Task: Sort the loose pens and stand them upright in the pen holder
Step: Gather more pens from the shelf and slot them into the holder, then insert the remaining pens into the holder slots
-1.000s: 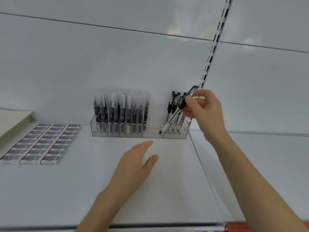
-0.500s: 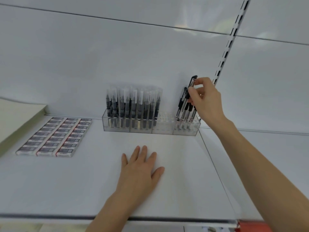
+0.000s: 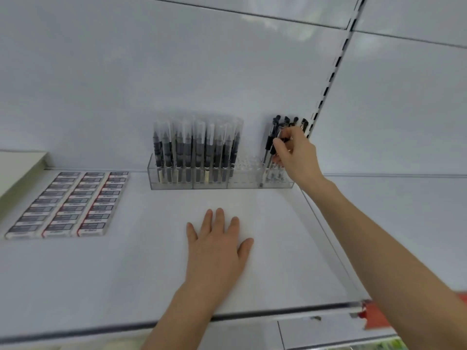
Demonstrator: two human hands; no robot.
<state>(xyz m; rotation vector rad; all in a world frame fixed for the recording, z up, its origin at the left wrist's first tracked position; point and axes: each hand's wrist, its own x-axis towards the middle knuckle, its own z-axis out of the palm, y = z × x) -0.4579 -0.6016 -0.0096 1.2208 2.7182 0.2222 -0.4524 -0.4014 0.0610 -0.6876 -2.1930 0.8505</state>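
A clear acrylic pen holder (image 3: 242, 184) stands against the shelf's back wall. Its left sections hold several upright capped pens (image 3: 197, 147). At its right end stand several black clip pens (image 3: 271, 140). My right hand (image 3: 295, 155) is at that right end, its fingertips pinching one black clip pen that stands among the others. My left hand (image 3: 217, 251) lies flat on the white shelf, fingers spread, in front of the holder. The holder's perforated middle section shows no pens.
Rows of small boxed items (image 3: 65, 205) lie flat on the shelf at the left. A cream box edge (image 3: 20, 168) sits at far left. The slotted upright (image 3: 328, 82) runs up the back wall behind the holder's right end. The shelf's front rail (image 3: 252, 315) is near.
My right hand brought a tilted pen upright and lowered it into the holder's right end. My left hand came down flat on the shelf. The view shifted so the holder sits further right.
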